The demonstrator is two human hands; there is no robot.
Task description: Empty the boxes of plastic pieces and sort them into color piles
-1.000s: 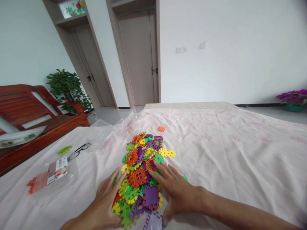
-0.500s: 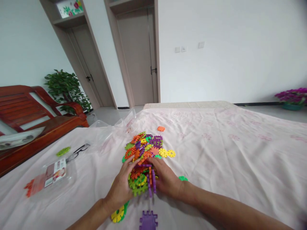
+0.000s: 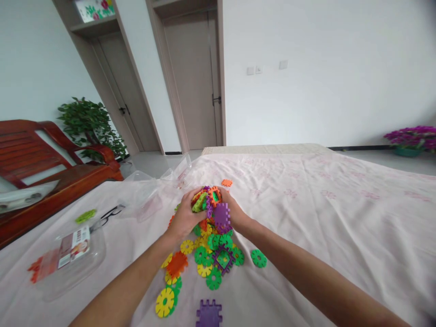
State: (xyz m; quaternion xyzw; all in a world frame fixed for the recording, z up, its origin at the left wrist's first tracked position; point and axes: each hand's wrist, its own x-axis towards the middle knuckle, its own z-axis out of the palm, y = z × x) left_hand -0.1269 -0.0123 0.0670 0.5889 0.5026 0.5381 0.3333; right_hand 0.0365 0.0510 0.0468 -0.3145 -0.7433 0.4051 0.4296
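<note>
Between my two hands is a bunch of interlocking plastic pieces, among them a purple square piece (image 3: 221, 214), an orange square piece (image 3: 214, 196) and a lime-green piece (image 3: 199, 203). My left hand (image 3: 185, 217) curls around the bunch from the left. My right hand (image 3: 235, 212) presses on its right side, with most fingers hidden behind the pieces. Below and nearer to me lie several loose pieces: green notched discs (image 3: 214, 278), yellow notched discs (image 3: 165, 302), an orange gear-like piece (image 3: 177, 264) and a purple square frame (image 3: 224, 259). A purple square (image 3: 209, 313) lies closest to me.
A clear plastic box (image 3: 91, 254) with a label and orange pieces lies left on the pale cloth (image 3: 306, 236). Near it are black-framed glasses (image 3: 111, 215) and a lime-green piece (image 3: 86, 216). Clear packaging (image 3: 143, 190) lies behind. One orange piece (image 3: 227, 183) sits farther back.
Both hands have moved away from me, carrying pieces gathered between them. Green and yellow discs that were hidden beneath now show on the cloth.
</note>
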